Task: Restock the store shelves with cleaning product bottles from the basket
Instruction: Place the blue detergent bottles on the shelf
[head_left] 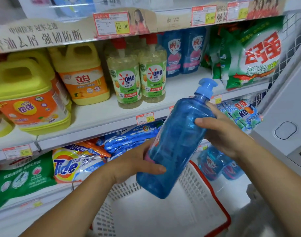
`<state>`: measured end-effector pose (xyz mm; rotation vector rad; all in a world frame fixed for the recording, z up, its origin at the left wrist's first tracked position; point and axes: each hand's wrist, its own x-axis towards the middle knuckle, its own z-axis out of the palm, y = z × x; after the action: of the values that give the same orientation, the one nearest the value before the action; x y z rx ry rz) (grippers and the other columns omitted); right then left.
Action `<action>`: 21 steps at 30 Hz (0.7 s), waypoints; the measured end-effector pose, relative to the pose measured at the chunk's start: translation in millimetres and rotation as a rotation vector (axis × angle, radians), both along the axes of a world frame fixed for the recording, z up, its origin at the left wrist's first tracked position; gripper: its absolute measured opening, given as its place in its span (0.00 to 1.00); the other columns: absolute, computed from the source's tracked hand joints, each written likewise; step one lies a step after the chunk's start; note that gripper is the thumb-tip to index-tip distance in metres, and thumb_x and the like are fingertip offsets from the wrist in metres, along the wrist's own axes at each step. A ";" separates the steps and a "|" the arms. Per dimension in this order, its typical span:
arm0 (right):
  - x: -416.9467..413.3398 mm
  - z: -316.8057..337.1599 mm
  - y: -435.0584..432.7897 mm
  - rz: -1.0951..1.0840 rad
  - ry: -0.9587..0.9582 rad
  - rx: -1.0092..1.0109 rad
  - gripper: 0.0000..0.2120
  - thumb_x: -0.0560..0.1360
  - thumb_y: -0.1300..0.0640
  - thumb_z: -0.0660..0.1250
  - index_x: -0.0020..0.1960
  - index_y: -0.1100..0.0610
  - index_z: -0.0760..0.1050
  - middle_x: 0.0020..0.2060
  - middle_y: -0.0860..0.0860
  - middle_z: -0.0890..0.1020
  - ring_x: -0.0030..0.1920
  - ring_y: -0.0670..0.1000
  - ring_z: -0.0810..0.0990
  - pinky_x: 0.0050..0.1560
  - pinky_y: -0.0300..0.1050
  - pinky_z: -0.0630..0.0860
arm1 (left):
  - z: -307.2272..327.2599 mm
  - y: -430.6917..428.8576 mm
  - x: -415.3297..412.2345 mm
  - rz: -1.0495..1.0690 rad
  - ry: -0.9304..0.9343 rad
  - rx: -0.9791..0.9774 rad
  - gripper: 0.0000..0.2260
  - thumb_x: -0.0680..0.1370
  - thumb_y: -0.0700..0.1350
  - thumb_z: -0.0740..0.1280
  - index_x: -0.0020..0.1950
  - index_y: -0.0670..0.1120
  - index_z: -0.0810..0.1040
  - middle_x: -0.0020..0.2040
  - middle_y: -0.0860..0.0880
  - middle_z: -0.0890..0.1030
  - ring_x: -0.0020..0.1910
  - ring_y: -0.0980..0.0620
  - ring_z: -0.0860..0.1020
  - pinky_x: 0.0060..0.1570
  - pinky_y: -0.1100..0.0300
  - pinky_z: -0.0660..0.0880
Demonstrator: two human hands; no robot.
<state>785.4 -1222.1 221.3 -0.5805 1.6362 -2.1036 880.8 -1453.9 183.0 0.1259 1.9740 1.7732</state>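
The left hand (137, 164) grips the base and the right hand (222, 134) the shoulder of one blue bottle (177, 141), tilted above one basket (195, 183), near two OMO bottles (127, 81) on the shelf (98, 115).

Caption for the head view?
Left hand and right hand hold a translucent blue pump bottle tilted above a white red-rimmed basket.
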 end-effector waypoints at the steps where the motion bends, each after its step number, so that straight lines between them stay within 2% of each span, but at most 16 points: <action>1: -1.4 0.9 0.5 0.009 -0.018 0.011 0.27 0.64 0.59 0.73 0.62 0.52 0.75 0.51 0.52 0.84 0.50 0.53 0.84 0.49 0.48 0.80 | 0.5 4.6 2.7 0.048 0.031 -0.003 0.34 0.66 0.43 0.78 0.69 0.55 0.71 0.61 0.53 0.82 0.60 0.51 0.81 0.57 0.57 0.78; 4: -2.2 6.5 0.7 -0.030 -0.034 0.160 0.32 0.61 0.48 0.79 0.63 0.47 0.75 0.58 0.51 0.84 0.56 0.54 0.84 0.52 0.54 0.80 | -3.3 18.5 3.4 0.243 0.227 -0.159 0.36 0.63 0.45 0.82 0.64 0.64 0.70 0.57 0.61 0.82 0.55 0.54 0.82 0.55 0.55 0.80; 6: 0.3 4.9 -2.8 -0.133 -0.032 0.265 0.36 0.56 0.44 0.84 0.61 0.46 0.76 0.55 0.50 0.85 0.52 0.52 0.86 0.50 0.55 0.82 | -11.3 24.1 -1.6 0.341 0.417 -0.364 0.40 0.59 0.56 0.83 0.66 0.62 0.68 0.58 0.60 0.80 0.57 0.54 0.80 0.54 0.52 0.80; 7: 1.0 2.2 -5.0 -0.188 -0.044 0.288 0.34 0.55 0.43 0.83 0.59 0.46 0.76 0.51 0.48 0.86 0.49 0.52 0.86 0.49 0.56 0.83 | -17.9 25.9 -5.4 0.365 0.475 -0.465 0.45 0.56 0.63 0.82 0.69 0.60 0.65 0.60 0.59 0.78 0.60 0.53 0.78 0.55 0.50 0.79; 9: 2.8 0.3 -8.1 -0.288 -0.068 0.266 0.20 0.64 0.48 0.79 0.52 0.47 0.76 0.42 0.43 0.87 0.44 0.50 0.87 0.48 0.56 0.84 | -26.5 29.2 -9.0 0.390 0.491 -0.575 0.54 0.52 0.72 0.78 0.72 0.58 0.61 0.63 0.58 0.74 0.63 0.50 0.75 0.57 0.48 0.78; 11: 3.3 0.8 -6.1 -0.322 -0.055 0.235 0.14 0.69 0.57 0.77 0.50 0.50 0.76 0.40 0.44 0.87 0.42 0.51 0.87 0.48 0.56 0.83 | -25.7 28.5 -8.9 0.379 0.459 -0.572 0.52 0.52 0.69 0.80 0.71 0.61 0.59 0.65 0.60 0.70 0.66 0.53 0.71 0.61 0.50 0.76; 14: 3.5 4.6 3.4 -0.273 0.000 0.212 0.22 0.64 0.60 0.77 0.57 0.53 0.78 0.48 0.48 0.87 0.46 0.54 0.86 0.43 0.53 0.83 | -17.8 12.6 -11.1 0.303 0.239 -0.460 0.52 0.57 0.60 0.83 0.74 0.65 0.57 0.68 0.61 0.69 0.67 0.59 0.70 0.63 0.54 0.75; 15: 2.5 4.9 6.4 -0.255 0.010 0.200 0.24 0.63 0.59 0.76 0.58 0.53 0.78 0.50 0.49 0.86 0.48 0.55 0.86 0.43 0.52 0.83 | -14.4 6.2 -13.1 0.264 0.156 -0.406 0.48 0.60 0.59 0.82 0.74 0.66 0.60 0.67 0.62 0.72 0.65 0.60 0.72 0.62 0.56 0.75; 18: -1.7 0.1 14.8 -0.228 -0.016 0.147 0.23 0.63 0.59 0.74 0.58 0.50 0.79 0.54 0.51 0.85 0.52 0.57 0.85 0.54 0.59 0.80 | -5.3 4.2 -13.1 0.131 0.004 -0.252 0.27 0.68 0.52 0.78 0.64 0.62 0.73 0.55 0.62 0.83 0.53 0.63 0.80 0.51 0.65 0.75; 21: -4.3 -2.5 22.5 -0.188 -0.042 0.111 0.23 0.64 0.60 0.72 0.59 0.50 0.78 0.54 0.52 0.85 0.52 0.56 0.85 0.52 0.57 0.80 | -9.0 13.3 -14.1 0.172 0.025 -0.167 0.22 0.66 0.48 0.77 0.59 0.56 0.77 0.53 0.57 0.85 0.51 0.58 0.83 0.50 0.64 0.77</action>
<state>781.1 -1199.6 218.8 -0.3576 1.8330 -2.1202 866.7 -1440.6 174.0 -0.0794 2.1987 1.7068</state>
